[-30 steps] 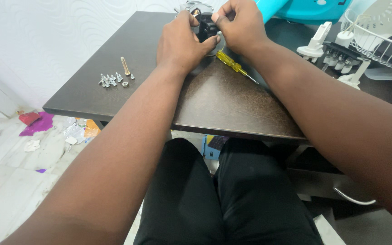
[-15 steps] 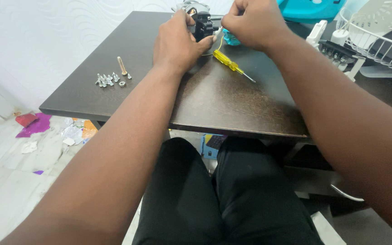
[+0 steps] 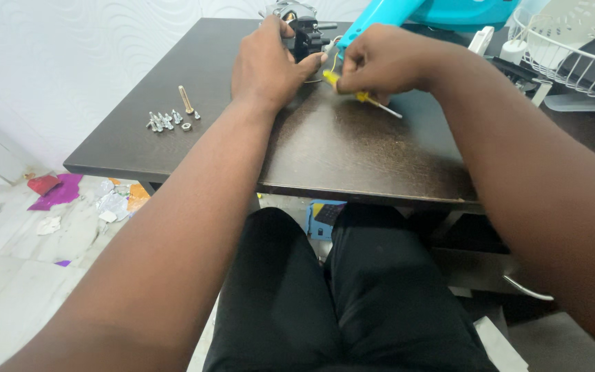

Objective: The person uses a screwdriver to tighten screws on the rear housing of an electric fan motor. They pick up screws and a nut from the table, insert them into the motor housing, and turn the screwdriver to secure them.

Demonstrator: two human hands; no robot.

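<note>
Part: small black-and-metal assembly (image 3: pixel 302 31) at the table's far edge.
Left hand (image 3: pixel 268 65): curled around the part, steadying it.
Right hand (image 3: pixel 380 63): closed on a yellow screwdriver (image 3: pixel 361 96), low over the table (image 3: pixel 352 148).
Screws (image 3: pixel 165 120): loose cluster, well apart to the left.
Risk: the tip could slip towards the left thumb; a nudge could roll screws off.

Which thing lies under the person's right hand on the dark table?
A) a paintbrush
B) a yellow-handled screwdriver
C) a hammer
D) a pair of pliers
B: the right hand rests on a yellow-handled screwdriver, whose metal tip sticks out from under it on the dark table, while the left hand grips a small black part.
</note>
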